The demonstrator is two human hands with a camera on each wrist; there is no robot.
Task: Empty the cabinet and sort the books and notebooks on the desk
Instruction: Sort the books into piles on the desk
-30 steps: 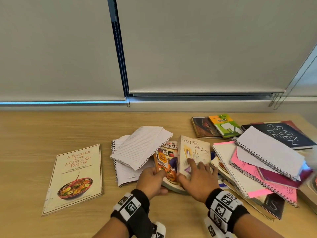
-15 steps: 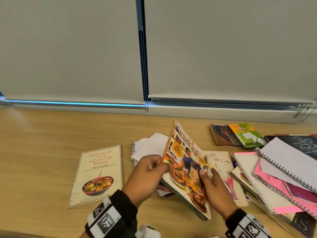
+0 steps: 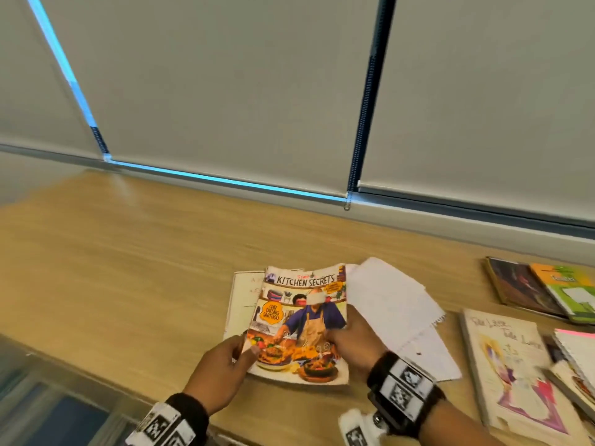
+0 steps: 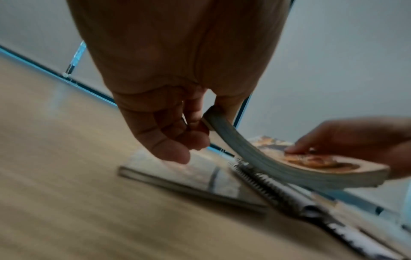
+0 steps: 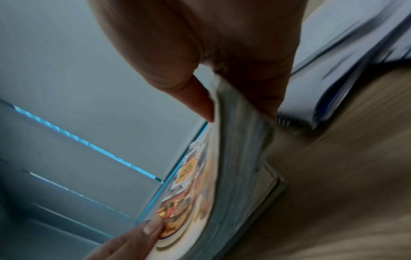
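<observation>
Both hands hold the colourful "Kitchen Secrets" cookbook (image 3: 299, 323) face up just above the wooden desk (image 3: 128, 268). My left hand (image 3: 222, 368) pinches its lower left corner, thumb on the cover. My right hand (image 3: 351, 342) grips its right edge. In the left wrist view the cookbook (image 4: 278, 167) bends between the two hands. In the right wrist view the cookbook's page edge (image 5: 233, 176) shows, thumb on its cover. Under it lies the cream "A Pinch of Love" book (image 3: 243, 300), mostly hidden. A white spiral notebook (image 3: 402, 317) lies to the right.
Further right on the desk lie a cream book with a purple drawing (image 3: 512, 375), a dark book (image 3: 518, 288), a green and yellow book (image 3: 570, 291) and a pink-edged notebook pile (image 3: 576, 342). Window blinds (image 3: 225, 91) run behind the desk. The desk's front edge is near my wrists.
The cookbook was lifted off the pile, turned face up and carried left over the cream cookbook. My view has swung left and tilted.
</observation>
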